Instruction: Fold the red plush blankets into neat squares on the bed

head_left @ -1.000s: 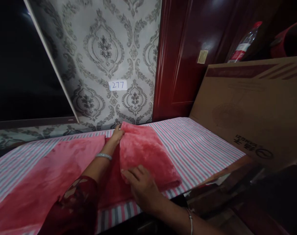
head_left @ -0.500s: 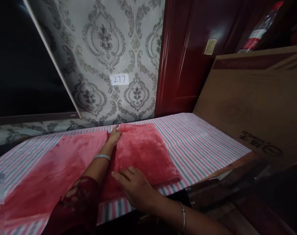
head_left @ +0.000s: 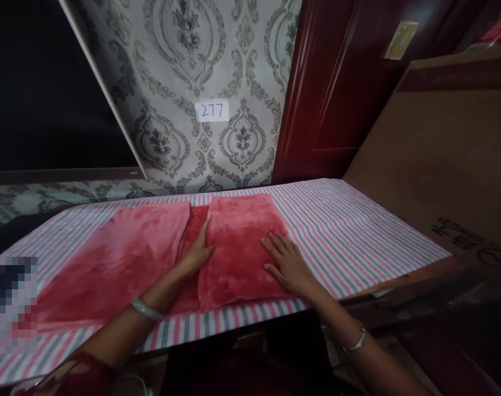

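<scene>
- At the centre of the frame, I have both hands flat on a pink fleece blanket [head_left: 159, 258] spread over a striped cloth [head_left: 349, 231] that covers the table.
- My left hand [head_left: 198, 253] lies open, palm down, on the blanket just left of centre, its fingertips against the left edge of the folded-over right section [head_left: 237, 242].
- My right hand [head_left: 289, 264] rests open, fingers spread, on the right side of that folded section, close to its right edge; neither hand grips anything.
- The blanket runs from the lower left of the frame to just right of centre, the folded part lying on top as a thicker, darker panel, its near edge close to the table's front edge.
- A silver bangle [head_left: 145, 309] sits on my left wrist, another bangle [head_left: 355, 344] on my right.
- In the upper middle, a paper tag reading 277 [head_left: 212, 110] is stuck on patterned grey wallpaper [head_left: 184, 66].
- To the right stand a dark red door [head_left: 336, 93] and a large cardboard box [head_left: 448, 165], which leans by the table's right end.
- The upper left is filled by a dark panel [head_left: 39, 93].
</scene>
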A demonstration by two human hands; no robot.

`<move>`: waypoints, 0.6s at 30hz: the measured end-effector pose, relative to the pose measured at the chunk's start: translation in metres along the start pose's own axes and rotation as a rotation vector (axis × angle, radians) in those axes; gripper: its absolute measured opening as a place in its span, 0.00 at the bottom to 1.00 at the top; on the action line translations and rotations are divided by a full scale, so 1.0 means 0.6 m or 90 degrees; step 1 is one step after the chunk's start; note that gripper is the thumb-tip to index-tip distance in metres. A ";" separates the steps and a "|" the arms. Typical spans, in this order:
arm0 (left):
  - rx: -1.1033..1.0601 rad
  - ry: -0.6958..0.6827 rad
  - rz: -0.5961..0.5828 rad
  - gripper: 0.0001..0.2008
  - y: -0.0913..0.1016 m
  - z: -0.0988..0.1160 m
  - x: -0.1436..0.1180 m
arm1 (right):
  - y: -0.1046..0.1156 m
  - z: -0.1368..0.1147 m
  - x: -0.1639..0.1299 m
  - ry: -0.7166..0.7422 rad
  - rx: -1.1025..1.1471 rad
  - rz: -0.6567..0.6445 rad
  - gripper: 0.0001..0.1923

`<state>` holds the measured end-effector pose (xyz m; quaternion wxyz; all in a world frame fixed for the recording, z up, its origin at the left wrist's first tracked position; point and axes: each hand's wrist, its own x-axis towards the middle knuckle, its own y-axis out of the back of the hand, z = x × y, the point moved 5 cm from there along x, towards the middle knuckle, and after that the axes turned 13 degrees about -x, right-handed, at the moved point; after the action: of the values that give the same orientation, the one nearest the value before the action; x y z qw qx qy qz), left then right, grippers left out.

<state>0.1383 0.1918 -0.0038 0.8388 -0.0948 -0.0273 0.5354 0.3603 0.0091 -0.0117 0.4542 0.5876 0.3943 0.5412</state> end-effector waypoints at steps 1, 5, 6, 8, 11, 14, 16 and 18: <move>0.018 -0.014 0.005 0.51 0.000 0.002 -0.009 | -0.018 0.000 -0.005 0.003 -0.003 -0.020 0.31; -0.028 -0.025 0.036 0.49 -0.004 0.003 -0.033 | -0.043 -0.001 -0.012 0.008 0.010 -0.028 0.30; -0.055 -0.021 0.038 0.48 -0.005 0.001 -0.042 | -0.041 0.000 -0.012 0.006 0.013 -0.026 0.30; -0.101 0.005 0.031 0.49 -0.006 -0.008 -0.068 | -0.036 0.001 -0.011 0.004 0.019 -0.025 0.30; -0.090 0.059 0.009 0.54 -0.005 -0.025 -0.117 | -0.029 0.001 -0.012 0.001 0.025 -0.020 0.30; -0.022 0.003 0.004 0.52 0.000 -0.025 -0.152 | -0.030 0.001 -0.012 -0.001 0.029 -0.017 0.30; 0.006 -0.053 0.013 0.46 0.004 -0.018 -0.161 | -0.033 0.001 -0.012 -0.001 0.028 -0.016 0.30; 0.015 -0.063 0.007 0.43 0.006 -0.015 -0.161 | -0.036 0.000 -0.012 -0.003 0.024 -0.014 0.30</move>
<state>0.0952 0.1048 -0.0079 0.8343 -0.0584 -0.0618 0.5446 0.3604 0.0082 -0.0343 0.4498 0.5929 0.4096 0.5277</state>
